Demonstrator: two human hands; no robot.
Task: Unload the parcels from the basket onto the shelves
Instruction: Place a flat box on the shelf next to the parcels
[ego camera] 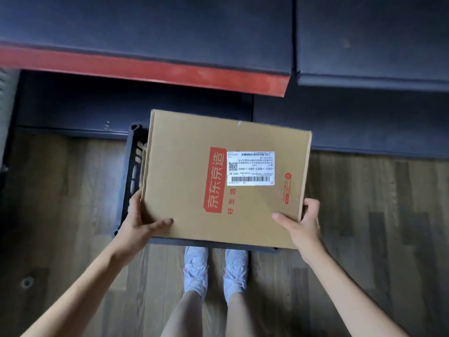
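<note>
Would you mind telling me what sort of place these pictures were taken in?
Probably a parcel storeroom or pickup point: dark shelves with a red front edge, a black plastic basket on a wood-look floor, and a cardboard parcel bearing a shipping label.

My two bare arms reaching forward, my left hand (139, 221) and right hand (302, 224) gripping opposite near corners, thumbs lying on top

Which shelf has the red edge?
The upper dark shelf on the left: a red strip runs along its front edge. The dark shelf on the right and the lower dark shelf beneath have plain dark edges.
</note>
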